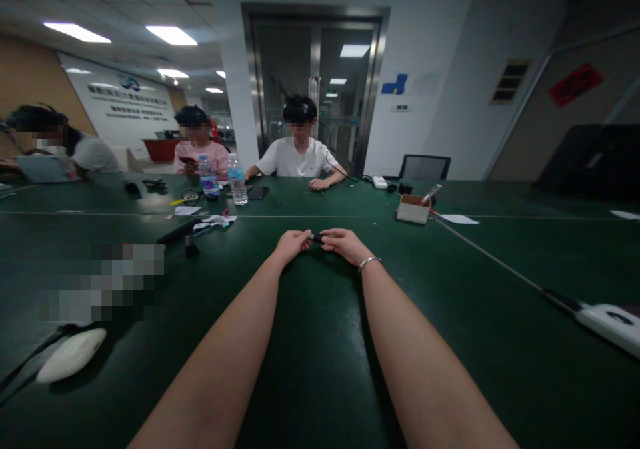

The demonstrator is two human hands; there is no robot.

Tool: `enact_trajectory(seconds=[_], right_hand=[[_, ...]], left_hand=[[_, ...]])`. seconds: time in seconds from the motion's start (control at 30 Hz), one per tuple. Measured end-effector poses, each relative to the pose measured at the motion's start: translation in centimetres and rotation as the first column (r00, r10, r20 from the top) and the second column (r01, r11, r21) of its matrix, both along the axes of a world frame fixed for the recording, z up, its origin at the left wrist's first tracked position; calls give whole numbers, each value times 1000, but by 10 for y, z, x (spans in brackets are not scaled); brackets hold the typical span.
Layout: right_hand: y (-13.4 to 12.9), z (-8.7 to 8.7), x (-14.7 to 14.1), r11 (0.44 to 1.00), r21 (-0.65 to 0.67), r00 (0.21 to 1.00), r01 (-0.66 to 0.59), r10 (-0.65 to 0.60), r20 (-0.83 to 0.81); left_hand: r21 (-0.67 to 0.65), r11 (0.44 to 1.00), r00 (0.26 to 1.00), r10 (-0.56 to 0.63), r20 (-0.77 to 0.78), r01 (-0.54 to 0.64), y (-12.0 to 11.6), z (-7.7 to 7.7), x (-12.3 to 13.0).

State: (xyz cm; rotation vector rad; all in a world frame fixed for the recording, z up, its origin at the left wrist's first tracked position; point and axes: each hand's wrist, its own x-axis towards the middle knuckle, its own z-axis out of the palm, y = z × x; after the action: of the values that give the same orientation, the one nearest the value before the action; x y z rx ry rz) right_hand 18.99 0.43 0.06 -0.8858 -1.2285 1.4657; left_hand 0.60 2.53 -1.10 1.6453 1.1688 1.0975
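Note:
Both arms reach straight out over the dark green table. Between my hands is a small dark stick-like object, black with a paler bit at its left end; its exact kind is too small to make out. My left hand pinches the left end with thumb and fingers. The right end sits in the closed fingers of my right hand, which has a silver bracelet at the wrist. My fingers cover part of the object.
Two water bottles stand at the back left, near crumpled paper. A small cardboard box with a pen-like item sits back right. A white power strip lies right, a white mouse-shaped item left. Several people sit opposite.

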Motion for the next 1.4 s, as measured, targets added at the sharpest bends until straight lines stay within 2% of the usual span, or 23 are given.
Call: enact_trajectory(seconds=[0.23,0.6,0.87,1.2,1.4], right_hand=[[3,-3,1,1000,27,1000,-14,14,9],[1,-4,1,999,41,1000,-22,22,-5],[-1,3,-2,999,-38,1000,8,-8,-8],[-3,5,-4,1000,-22,1000,18,-18,9],[-2,5,-5,999,-36,999,17,-16,32]], left_hand=[[-15,999,999,32,10,-32,0,2,2],[25,993,983,116,-139,-114,0,2,0],[24,1000,999,-7,-47,8,-5,3,1],[117,993,1000,-27,-9,28,-7,2,2],[122,993,1000,2,-14,-1,-11,1,6]])
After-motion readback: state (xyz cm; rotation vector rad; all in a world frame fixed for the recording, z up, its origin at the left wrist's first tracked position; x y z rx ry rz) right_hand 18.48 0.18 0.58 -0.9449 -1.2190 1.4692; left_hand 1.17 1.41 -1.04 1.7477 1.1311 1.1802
